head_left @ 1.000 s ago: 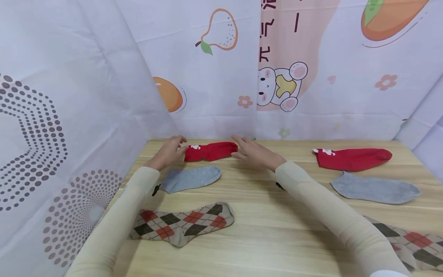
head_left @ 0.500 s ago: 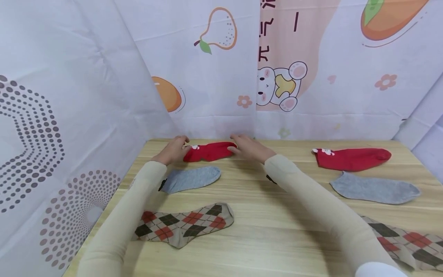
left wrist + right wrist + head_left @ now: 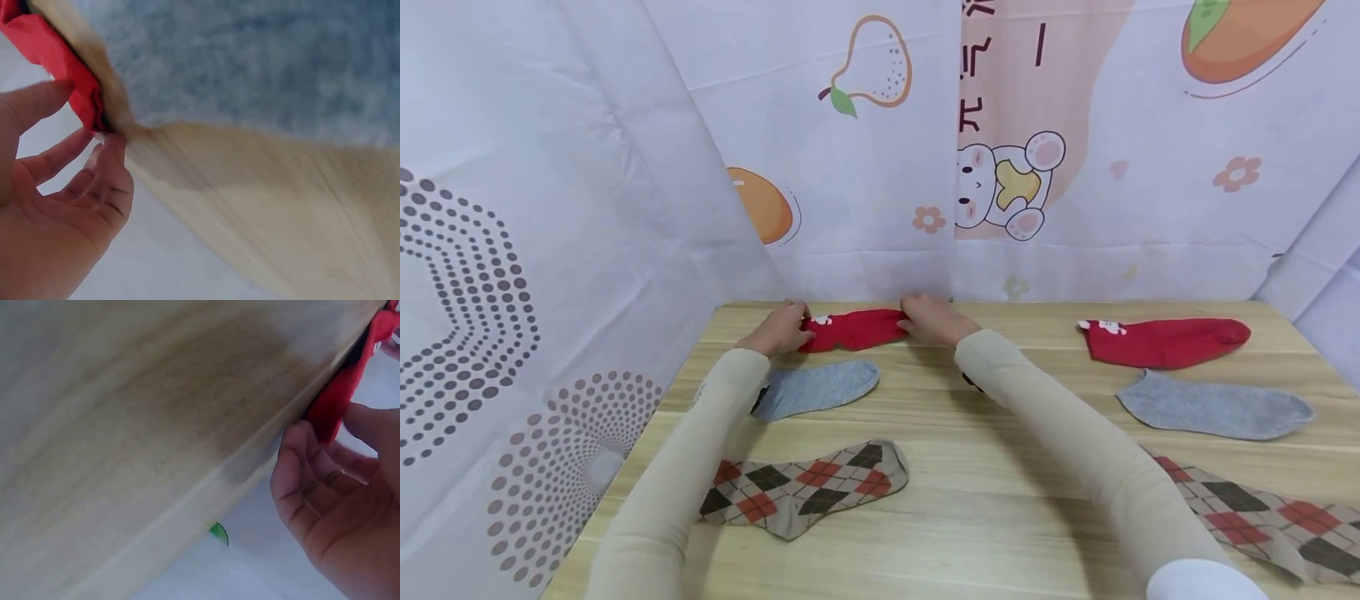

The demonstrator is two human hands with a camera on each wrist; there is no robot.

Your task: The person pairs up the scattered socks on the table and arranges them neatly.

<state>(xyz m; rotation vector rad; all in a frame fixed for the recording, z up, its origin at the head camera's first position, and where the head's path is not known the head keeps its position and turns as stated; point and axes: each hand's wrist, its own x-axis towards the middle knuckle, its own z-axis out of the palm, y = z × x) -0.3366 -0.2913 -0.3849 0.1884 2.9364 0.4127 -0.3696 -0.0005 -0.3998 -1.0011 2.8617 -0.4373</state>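
Observation:
A red sock (image 3: 857,328) with a white figure near its left end lies flat along the table's back edge. At that left end my left hand (image 3: 780,327) grips it; in the left wrist view the thumb lies over the red cloth and the curled fingers meet its edge. My right hand (image 3: 934,321) holds the other end, which it partly hides. The right wrist view shows the red cloth (image 3: 337,400) between thumb and curled fingers. Just in front lies a grey sock (image 3: 820,388), its left end close to my left wrist.
An argyle sock (image 3: 808,487) lies nearer on the left of the wooden table (image 3: 970,517). To the right are another red sock (image 3: 1165,342), grey sock (image 3: 1217,407) and argyle sock (image 3: 1262,512), the last partly behind my right forearm. Printed curtains (image 3: 865,192) stand behind.
Both hands have moved inward and down onto the ends of the far left red sock, and their fingers have curled in. The socks appear to lie where they were.

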